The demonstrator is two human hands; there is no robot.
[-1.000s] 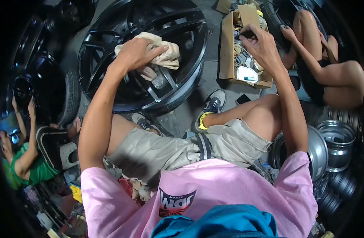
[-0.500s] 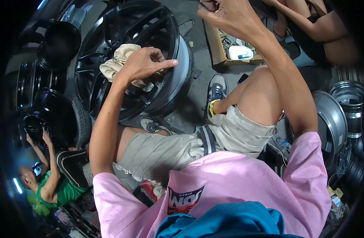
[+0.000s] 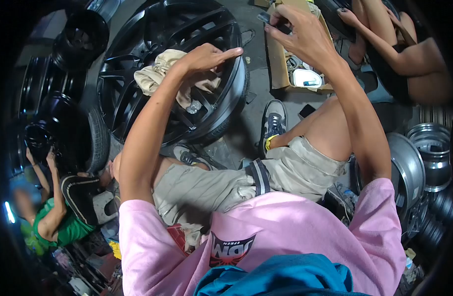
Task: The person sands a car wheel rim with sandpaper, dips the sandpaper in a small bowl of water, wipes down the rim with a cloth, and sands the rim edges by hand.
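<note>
My left hand (image 3: 206,58) is over the large black wheel rim (image 3: 132,53), its thumb stretched out towards the rim's right edge and the other fingers bent, partly hidden. A beige cloth (image 3: 152,78) lies bunched on the spokes under and beside this hand; no grip on it shows. Below the cloth, a small clear crumpled piece (image 3: 194,107) rests on a spoke. My right hand (image 3: 300,37) is raised over the cardboard box (image 3: 278,69), with a small dark item with a greyish end (image 3: 264,18) between thumb and fingers.
The box holds assorted parts and a white tray (image 3: 307,79). A person in green (image 3: 63,219) reaches to a black wheel (image 3: 63,128) at left. Another person's bare arms and legs (image 3: 384,54) are at upper right. Silver rims (image 3: 409,167) stand at right; a phone (image 3: 307,111) lies near my shoe.
The view has shifted. My left hand has moved off the top of the cloth towards the rim's right edge, its thumb outstretched. My right hand has risen from the box's contents with the small item.
</note>
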